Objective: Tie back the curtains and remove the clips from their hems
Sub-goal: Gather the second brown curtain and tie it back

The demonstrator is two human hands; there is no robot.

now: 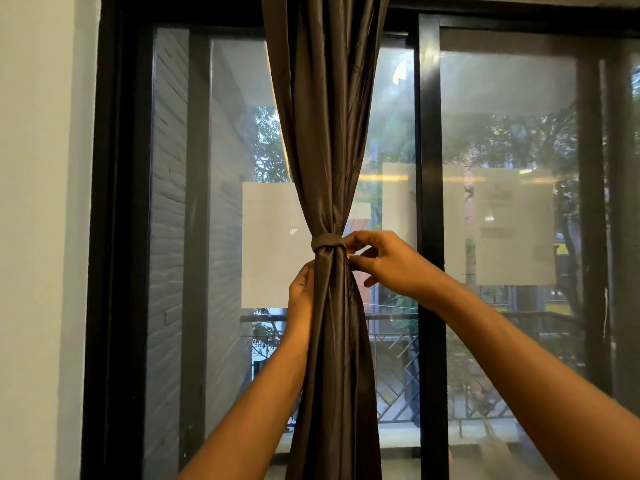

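I am gathering the dark curtain in the middle of the frame, where it is hanging in front of the window and is cinched at its waist by a band of the same cloth. My right hand is sitting just right of the band, thumb and forefinger curled in and pinching at its end, though I cannot tell exactly how much cloth they are holding. My left hand is cupping the bundle just below the band on the left, fingers wrapped out of sight behind the folds, so I cannot tell how tightly it is closed.

The risk I am judging: if the band's end is not tucked firmly, it may be slipping loose once I let go, and the folds would spread out again. Tugging too hard could also be pulling the band down off the waist. No clips are showing; the hem is lying below the frame.
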